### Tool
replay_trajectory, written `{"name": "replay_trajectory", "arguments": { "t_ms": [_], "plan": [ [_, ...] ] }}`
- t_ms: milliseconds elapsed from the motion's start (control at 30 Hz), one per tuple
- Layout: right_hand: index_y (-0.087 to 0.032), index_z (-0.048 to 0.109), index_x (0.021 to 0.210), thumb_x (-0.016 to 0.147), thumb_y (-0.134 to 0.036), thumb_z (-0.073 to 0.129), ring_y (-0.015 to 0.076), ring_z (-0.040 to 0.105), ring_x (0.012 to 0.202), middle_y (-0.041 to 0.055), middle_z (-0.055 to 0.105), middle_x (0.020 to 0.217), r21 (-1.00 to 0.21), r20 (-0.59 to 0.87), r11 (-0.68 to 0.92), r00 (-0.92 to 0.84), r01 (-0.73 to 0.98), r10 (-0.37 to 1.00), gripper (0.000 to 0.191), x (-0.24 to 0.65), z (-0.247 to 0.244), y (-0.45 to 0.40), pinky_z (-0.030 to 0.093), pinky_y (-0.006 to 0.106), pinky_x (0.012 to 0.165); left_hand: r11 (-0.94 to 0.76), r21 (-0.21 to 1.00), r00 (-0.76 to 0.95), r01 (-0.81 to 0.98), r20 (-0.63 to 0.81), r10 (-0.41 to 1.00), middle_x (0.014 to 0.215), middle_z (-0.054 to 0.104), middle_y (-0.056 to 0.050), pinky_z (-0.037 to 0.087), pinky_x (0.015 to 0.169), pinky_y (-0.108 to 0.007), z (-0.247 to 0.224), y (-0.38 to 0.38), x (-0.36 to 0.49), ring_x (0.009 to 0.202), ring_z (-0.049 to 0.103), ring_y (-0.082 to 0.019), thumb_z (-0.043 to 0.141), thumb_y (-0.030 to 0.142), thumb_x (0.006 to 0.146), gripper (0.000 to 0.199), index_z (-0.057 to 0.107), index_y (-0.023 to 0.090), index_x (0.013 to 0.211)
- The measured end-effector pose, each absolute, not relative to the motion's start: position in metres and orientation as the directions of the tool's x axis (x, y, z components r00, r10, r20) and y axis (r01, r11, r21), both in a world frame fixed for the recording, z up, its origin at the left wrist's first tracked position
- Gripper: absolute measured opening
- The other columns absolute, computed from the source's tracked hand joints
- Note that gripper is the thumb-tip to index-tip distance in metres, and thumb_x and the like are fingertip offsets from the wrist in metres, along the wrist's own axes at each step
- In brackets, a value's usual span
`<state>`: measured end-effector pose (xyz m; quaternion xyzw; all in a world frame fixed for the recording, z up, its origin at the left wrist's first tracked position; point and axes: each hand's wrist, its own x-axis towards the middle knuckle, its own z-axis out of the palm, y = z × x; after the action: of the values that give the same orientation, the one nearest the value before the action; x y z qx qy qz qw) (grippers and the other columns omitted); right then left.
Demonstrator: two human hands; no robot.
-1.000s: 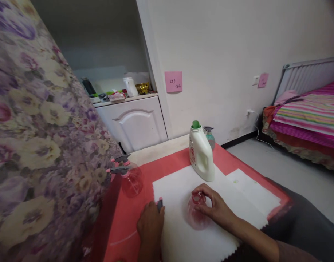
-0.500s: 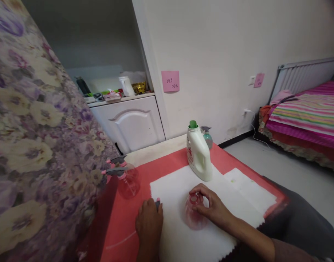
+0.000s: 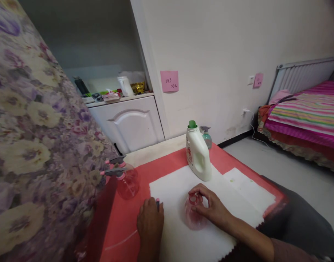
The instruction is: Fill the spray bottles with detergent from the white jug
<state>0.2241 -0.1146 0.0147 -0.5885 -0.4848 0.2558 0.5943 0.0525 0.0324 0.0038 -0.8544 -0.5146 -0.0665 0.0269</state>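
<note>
Pink bottle (image 3: 195, 217) stands upright on the white cloth (image 3: 172, 233), which lies over the red-topped bench (image 3: 119, 225), its mouth open. At its 3 o'clock side is the right hand (image 3: 210, 203), pinching the neck: forefinger near 12 o'clock, thumb near 6; how hard they press, I cannot tell. The see-through wall suggests thin plastic, so it should be light, a little springy and easily dented at the belly, and probably slick if wet. No liquid level can be made out, so the weight is a guess. Its neck ring is likely the stiffest part and the safest hold; a sideways push there could slide or tip it.

At the bottle's 9 o'clock, the left hand (image 3: 150, 218) is palm down, fingers curled over a grey spray top (image 3: 157, 205) with its pink tip poking out at 1 o'clock. Mostly hidden, that piece looks hard and small, best held by its body. A white jug (image 3: 199, 154) stands at the bottle's 12 o'clock, two spray bottles (image 3: 128, 187) at 10.
</note>
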Motion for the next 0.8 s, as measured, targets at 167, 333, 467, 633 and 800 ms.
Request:
{"name": "replay_trajectory", "arguments": {
  "t_ms": [167,333,467,633,800],
  "plan": [
    [-0.020,0.063,0.096,0.070,-0.015,0.067,0.0197,0.054,0.086,0.0029,0.058,0.094,-0.948,0.272,0.170,0.404,0.270,0.873,0.027,0.224,0.015,-0.115,0.041,0.033,0.078,-0.489,0.020,0.481,0.872,0.148,0.864,0.099,0.065,-0.011,0.039,0.078,-0.033,0.001,0.034,0.053,0.096,0.060,-0.026,0.041,0.028,0.095,0.025,0.061,0.013,0.098],
    [-0.020,0.063,0.095,0.072,-0.019,0.068,0.0206,0.054,0.087,0.0033,0.058,0.093,-0.944,0.282,0.181,0.391,0.276,0.876,0.024,0.224,0.015,-0.115,0.041,0.034,0.079,-0.483,0.027,0.474,0.875,0.141,0.869,0.099,0.064,-0.011,0.039,0.078,-0.033,0.000,0.034,0.053,0.096,0.060,-0.027,0.042,0.028,0.094,0.024,0.061,0.013,0.098],
    [-0.020,0.063,0.096,0.072,-0.020,0.068,0.0207,0.055,0.088,0.0032,0.058,0.094,-0.945,0.280,0.179,0.394,0.273,0.875,0.025,0.224,0.015,-0.115,0.041,0.034,0.079,-0.485,0.025,0.477,0.874,0.140,0.868,0.100,0.064,-0.011,0.039,0.079,-0.033,-0.001,0.034,0.053,0.097,0.060,-0.026,0.043,0.028,0.094,0.023,0.061,0.014,0.097],
    [-0.020,0.063,0.096,0.071,-0.019,0.068,0.0201,0.054,0.086,0.0028,0.058,0.093,-0.946,0.274,0.170,0.401,0.275,0.874,0.025,0.224,0.015,-0.115,0.041,0.033,0.078,-0.505,0.020,0.497,0.863,0.146,0.855,0.098,0.064,-0.011,0.040,0.079,-0.033,-0.004,0.034,0.053,0.095,0.060,-0.026,0.042,0.028,0.094,0.023,0.061,0.014,0.098],
    [-0.021,0.063,0.096,0.072,-0.024,0.069,0.0209,0.055,0.087,0.0033,0.059,0.094,-0.944,0.279,0.174,0.396,0.282,0.875,0.025,0.225,0.014,-0.115,0.041,0.034,0.079,-0.510,0.029,0.500,0.860,0.152,0.852,0.099,0.064,-0.011,0.040,0.079,-0.034,-0.007,0.034,0.053,0.096,0.060,-0.026,0.043,0.027,0.093,0.022,0.060,0.014,0.099]
  ]
}}
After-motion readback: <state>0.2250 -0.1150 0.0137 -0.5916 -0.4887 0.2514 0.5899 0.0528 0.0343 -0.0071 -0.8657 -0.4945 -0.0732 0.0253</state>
